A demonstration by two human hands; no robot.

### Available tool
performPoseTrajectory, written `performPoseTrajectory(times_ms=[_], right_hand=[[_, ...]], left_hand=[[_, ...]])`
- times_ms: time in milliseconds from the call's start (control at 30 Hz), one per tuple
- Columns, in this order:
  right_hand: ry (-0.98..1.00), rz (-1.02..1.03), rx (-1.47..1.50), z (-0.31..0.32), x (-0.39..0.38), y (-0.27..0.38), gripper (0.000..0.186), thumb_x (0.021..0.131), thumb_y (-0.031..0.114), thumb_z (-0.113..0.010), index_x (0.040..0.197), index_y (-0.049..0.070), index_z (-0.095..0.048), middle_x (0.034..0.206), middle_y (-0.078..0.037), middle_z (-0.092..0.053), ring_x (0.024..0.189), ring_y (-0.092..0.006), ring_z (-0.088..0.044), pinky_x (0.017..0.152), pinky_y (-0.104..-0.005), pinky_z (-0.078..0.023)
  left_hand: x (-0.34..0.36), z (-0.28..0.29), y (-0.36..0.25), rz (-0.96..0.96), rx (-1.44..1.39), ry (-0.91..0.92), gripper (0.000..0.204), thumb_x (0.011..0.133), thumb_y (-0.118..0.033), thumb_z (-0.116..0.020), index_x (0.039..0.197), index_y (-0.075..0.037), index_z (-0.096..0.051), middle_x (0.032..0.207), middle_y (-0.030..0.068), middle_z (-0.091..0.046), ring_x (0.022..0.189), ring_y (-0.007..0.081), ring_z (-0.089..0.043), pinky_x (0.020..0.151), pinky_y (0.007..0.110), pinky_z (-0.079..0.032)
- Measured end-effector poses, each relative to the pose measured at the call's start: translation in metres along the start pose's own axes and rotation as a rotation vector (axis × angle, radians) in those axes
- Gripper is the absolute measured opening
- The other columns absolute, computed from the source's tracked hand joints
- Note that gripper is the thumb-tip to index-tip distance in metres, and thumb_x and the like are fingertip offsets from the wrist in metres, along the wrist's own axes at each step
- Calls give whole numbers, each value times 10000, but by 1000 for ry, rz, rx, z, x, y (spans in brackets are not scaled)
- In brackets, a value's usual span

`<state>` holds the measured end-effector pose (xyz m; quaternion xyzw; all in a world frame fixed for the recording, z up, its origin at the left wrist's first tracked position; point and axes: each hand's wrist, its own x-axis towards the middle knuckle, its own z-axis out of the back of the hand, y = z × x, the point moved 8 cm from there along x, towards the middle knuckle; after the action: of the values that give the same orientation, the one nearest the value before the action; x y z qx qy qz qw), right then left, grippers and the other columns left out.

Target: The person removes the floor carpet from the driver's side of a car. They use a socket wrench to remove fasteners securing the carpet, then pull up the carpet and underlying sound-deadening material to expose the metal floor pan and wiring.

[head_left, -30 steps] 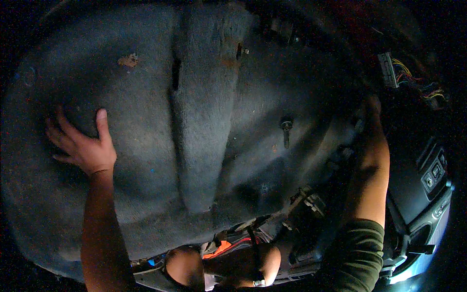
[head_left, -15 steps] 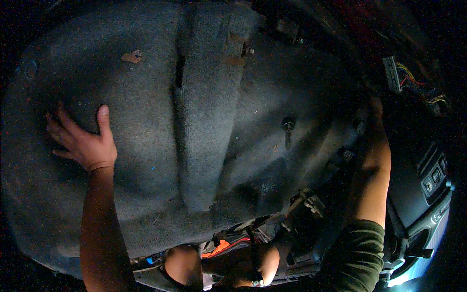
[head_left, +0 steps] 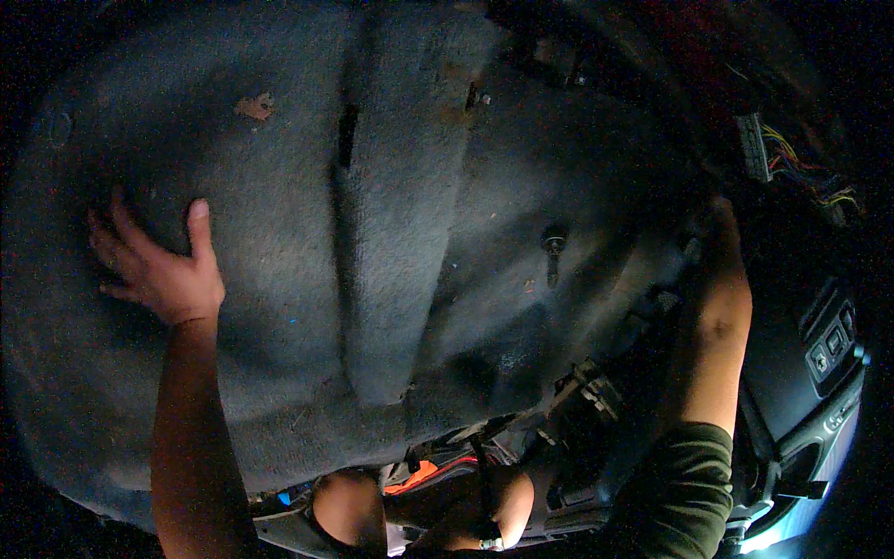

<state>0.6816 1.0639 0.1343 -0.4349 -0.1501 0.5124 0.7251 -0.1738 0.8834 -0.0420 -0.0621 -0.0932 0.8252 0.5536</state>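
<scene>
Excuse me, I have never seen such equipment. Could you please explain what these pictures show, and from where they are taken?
There is no machine here, only a person with two bare hands. The camera sits on the person's head and looks down; its wide lens bends straight edges. The left hand is spread on a grey carpet and holds nothing visible. The right hand is reaching into shadow, so I cannot tell whether it holds anything. The carpet shows a brown patch and a dark bolt-like piece. Toward the right are a connector with coloured wires and a switch panel.
</scene>
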Motion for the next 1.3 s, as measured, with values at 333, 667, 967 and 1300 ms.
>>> performPoseTrajectory(times_ms=[333, 667, 967, 1300], right_hand=[[-37, -6, 105, 12, -29, -6, 390, 986, 256, -528, 1308, 39, -569, 1252, -223, -629, 1179, -408, -578, 1014, -515, -461], [-180, -90, 448, 21, -135, 37, 405, 993, 262, -521, 1325, 34, -564, 1264, -228, -621, 1191, -409, -566, 1032, -514, -447], [-310, -218, 741, -19, -191, 105, 419, 999, 267, -515, 1341, 30, -561, 1275, -233, -615, 1201, -409, -556, 1048, -514, -435], [-285, -337, 601, -88, -182, 145, 450, 1006, 281, -507, 1374, 24, -530, 1363, -269, -560, 1284, -480, -494, 1104, -555, -382]], left_hand=[[-4, 9, -7, 9, -14, 0, 1001, 828, -732, -607, 1576, -170, -251, 1627, 234, -183, 1503, 466, -146, 1064, 818, -103], [-7, 8, -8, 8, 24, 14, 1009, 836, -730, -601, 1577, -147, -240, 1619, 250, -165, 1504, 471, -131, 1062, 816, -116], [-27, 13, -38, 0, 38, 51, 997, 834, -730, -597, 1574, -163, -244, 1625, 232, -164, 1510, 455, -131, 1069, 808, -133], [-39, 9, -35, 47, 68, 33, 994, 850, -746, -551, 1582, -153, -235, 1645, 224, -125, 1521, 445, -95, 1097, 788, -98]])
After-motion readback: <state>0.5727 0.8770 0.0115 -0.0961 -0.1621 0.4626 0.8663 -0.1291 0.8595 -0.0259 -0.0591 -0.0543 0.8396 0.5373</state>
